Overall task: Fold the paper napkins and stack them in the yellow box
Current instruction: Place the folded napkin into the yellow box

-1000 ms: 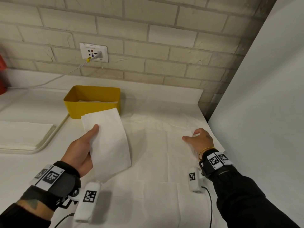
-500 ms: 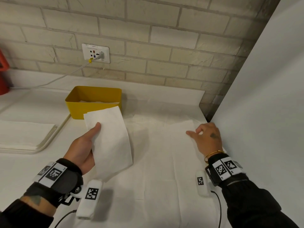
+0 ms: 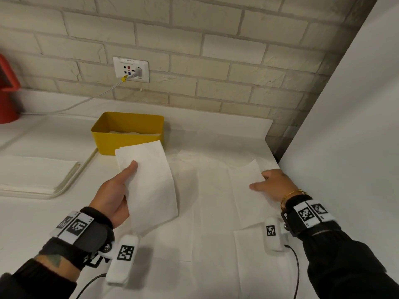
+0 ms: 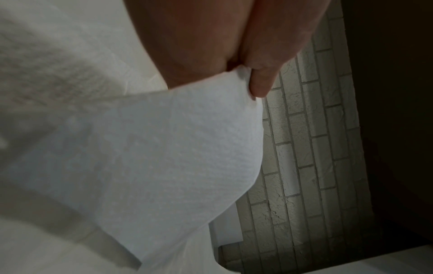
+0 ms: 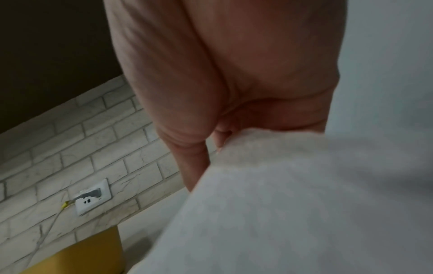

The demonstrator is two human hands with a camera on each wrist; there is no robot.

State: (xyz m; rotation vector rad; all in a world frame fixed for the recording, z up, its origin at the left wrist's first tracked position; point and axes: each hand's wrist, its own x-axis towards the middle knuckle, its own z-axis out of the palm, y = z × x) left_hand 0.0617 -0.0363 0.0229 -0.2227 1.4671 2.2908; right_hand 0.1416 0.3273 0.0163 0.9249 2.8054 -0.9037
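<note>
The yellow box (image 3: 127,139) stands at the back of the white counter, with white paper showing inside. Just in front of it my left hand (image 3: 116,190) holds a folded napkin (image 3: 151,186) above the counter, thumb on top. In the left wrist view the fingers (image 4: 260,81) pinch that folded napkin (image 4: 164,157). On the right, my right hand (image 3: 274,184) pinches the right edge of an unfolded napkin (image 3: 244,190) lying on the counter, with its far corner lifted. The right wrist view shows this napkin (image 5: 281,204) gripped under the hand (image 5: 234,74), and the yellow box (image 5: 82,255) below.
A stack of flat napkins (image 3: 32,175) lies on a tray (image 3: 71,180) at the left. More spread napkins (image 3: 205,244) cover the counter in front of me. A white panel (image 3: 345,147) closes the right side. A wall socket (image 3: 130,69) with a cable and a red object (image 3: 7,93) are at the back.
My right hand shifted slightly right and took hold of the unfolded napkin's edge, lifting its corner. The left hand keeps the folded napkin in about the same place.
</note>
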